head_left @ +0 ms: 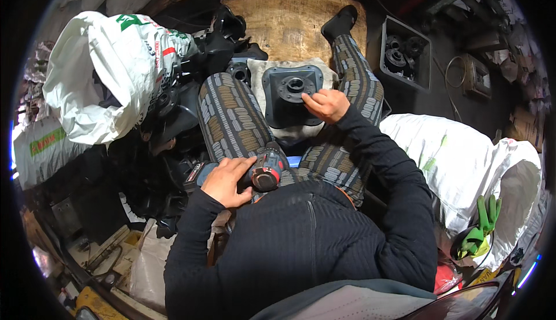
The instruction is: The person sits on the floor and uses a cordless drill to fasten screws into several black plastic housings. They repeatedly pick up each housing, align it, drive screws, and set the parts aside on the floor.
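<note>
A dark grey square housing (284, 117) with a flared, bolt-holed rim sits between my legs on a pale cloth (259, 83). On top of it lies a round flange (288, 92) with a raised ring in its middle. My right hand (328, 106) is closed, its thumb and fingertips pinched at the flange's right edge; whatever they hold is too small to make out. Across my lap lies a cordless drill (267, 170) with a red and black body. Around its handle my left hand (229, 182) is closed, with the palm partly hiding the grip.
A brown wooden board (284, 19) lies beyond the cloth. Black parts (179, 109) are heaped at my left beside an open white sack (87, 77). To the right stand a grey crate (428, 68) of round parts and a white sack (446, 146) with a green glove (486, 221).
</note>
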Action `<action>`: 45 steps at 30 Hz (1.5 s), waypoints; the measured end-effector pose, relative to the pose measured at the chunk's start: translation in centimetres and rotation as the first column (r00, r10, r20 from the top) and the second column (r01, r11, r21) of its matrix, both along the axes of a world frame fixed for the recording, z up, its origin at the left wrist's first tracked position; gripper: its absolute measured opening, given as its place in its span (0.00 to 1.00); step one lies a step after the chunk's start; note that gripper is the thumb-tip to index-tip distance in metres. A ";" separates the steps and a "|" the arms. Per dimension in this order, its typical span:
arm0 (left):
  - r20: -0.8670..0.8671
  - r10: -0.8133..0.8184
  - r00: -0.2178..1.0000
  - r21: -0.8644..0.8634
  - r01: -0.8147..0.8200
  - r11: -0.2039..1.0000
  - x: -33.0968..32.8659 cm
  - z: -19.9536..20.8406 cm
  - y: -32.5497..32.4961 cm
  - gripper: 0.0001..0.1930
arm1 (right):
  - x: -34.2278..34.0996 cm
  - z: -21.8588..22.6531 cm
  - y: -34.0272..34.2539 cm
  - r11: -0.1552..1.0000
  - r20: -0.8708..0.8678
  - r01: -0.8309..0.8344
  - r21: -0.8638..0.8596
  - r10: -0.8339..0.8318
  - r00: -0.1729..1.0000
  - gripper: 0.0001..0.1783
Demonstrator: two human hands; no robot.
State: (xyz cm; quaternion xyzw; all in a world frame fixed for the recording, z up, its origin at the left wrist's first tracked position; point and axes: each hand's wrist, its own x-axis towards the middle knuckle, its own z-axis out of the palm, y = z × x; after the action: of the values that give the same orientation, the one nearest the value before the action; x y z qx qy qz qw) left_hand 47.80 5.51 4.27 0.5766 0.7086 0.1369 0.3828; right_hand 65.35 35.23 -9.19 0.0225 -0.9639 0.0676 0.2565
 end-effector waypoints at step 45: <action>0.034 -0.111 0.993 0.170 0.104 0.980 -0.6 5.9 8.0 0.40 | 2.5 3.7 -6.9 -0.894 -0.091 -0.226 -0.388 -0.206 0.974 0.23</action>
State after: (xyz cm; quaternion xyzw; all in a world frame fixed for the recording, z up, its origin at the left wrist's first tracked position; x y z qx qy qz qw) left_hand 47.16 13.48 10.13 0.6412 0.6540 0.1879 0.3548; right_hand 67.85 28.30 -5.44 -0.2144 -0.1002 0.9549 0.1791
